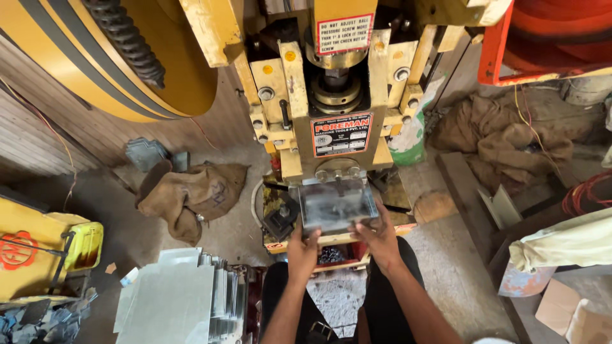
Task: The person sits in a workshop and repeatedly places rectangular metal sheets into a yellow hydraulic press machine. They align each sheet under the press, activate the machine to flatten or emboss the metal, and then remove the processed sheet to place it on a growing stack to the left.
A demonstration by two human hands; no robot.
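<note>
A flat grey metal sheet lies under the ram of a yellow power press, on its bed. My left hand grips the sheet's near left edge. My right hand grips its near right edge. Both forearms reach forward from my lap. A red tray of small dark metal pieces sits just below the sheet, between my hands.
A stack of grey metal sheets stands at my lower left. A large yellow flywheel hangs at upper left. Burlap sacks lie on the floor left and right. A yellow bin is at far left.
</note>
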